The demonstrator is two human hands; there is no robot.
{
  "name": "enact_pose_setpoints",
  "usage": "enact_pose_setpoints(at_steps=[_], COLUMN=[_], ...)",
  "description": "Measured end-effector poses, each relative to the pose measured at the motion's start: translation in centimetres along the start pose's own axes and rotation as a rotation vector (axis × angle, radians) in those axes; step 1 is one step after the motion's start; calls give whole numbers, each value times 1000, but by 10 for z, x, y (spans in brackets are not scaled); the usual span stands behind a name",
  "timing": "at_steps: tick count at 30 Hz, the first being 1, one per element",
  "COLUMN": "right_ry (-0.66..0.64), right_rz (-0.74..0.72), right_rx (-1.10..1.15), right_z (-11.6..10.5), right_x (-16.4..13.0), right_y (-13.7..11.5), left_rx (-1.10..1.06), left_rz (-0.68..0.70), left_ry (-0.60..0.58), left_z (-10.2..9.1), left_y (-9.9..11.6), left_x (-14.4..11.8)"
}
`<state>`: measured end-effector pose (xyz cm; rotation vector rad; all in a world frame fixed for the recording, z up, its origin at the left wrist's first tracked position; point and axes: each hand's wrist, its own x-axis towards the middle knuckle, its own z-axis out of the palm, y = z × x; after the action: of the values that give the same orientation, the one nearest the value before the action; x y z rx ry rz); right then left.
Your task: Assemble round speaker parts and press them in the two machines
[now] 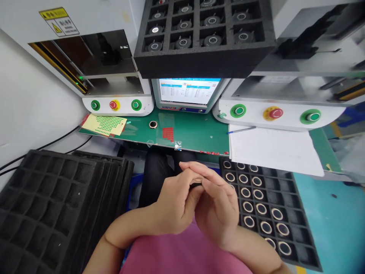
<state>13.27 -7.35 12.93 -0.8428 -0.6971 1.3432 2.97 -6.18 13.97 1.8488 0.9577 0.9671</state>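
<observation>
where the frame begins at far left, stack of empty black foam trays (54, 201), cells vacant, edges overlapping. behind it, yellow sheet of green stickers (107, 125) lying on green mat (196, 133), just beside left machine (114, 89) with two green buttons and one red. single ring (153, 124) loose on the mat, near a patch of red stickers (168, 133). screen (186, 91) lit at centre rear; foam tray of dark round parts (199, 34) set above it. at centre, close to the body, left hand (173, 205) and right hand (218, 207) pressed together, fingers closed on a small dark part (196, 184) pinched between both, mostly hidden; form cannot be told. just right of the hands, black tray of rings (265, 213), most cells filled, touching the right hand's edge. behind it, white paper (273, 150) with blue pen (241, 130), under right machine (285, 110).
</observation>
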Motion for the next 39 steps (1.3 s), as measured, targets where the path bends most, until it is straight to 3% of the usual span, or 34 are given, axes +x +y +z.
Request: enact_pose_setpoints(at_steps=[8, 13, 16, 18, 21, 23, 26, 28, 35, 39], right_ry=[108, 94, 8, -102, -225, -304, -421, -422, -399, -382], right_rz=[-170, -159, -48, 0, -207, -416, -563, -586, -594, -511], right_rx=[-71, -47, -53, -104, -233, -291, -303, -293, -262, -203], right_z=[5, 3, -2, -7, -16, -21, -22, -22, -24, -25], right_x=[-1, 0, 1, 1, 2, 4, 7, 8, 10, 14], right_y=[10, 11, 4, -1, -5, -5, -4, -3, 1, 5], left_rx=[277, 288, 43, -386, -1040, -1241, -1338, -1370, -1281, -1246], left_rz=[142, 175, 64, -135, -413, -509, -567, -603, -577, -533], left_ry=[73, 90, 54, 7, -45, -52, -70, -86, -61, -38], left_z=[7, 9, 6, 2, -3, -4, -6, -6, -1, 3], left_y=[-2, -8, -9, -7, 1, 6, 11, 12, 10, 9], left_x=[-1, 0, 0, 0, 1, 1, 1, 1, -1, -2])
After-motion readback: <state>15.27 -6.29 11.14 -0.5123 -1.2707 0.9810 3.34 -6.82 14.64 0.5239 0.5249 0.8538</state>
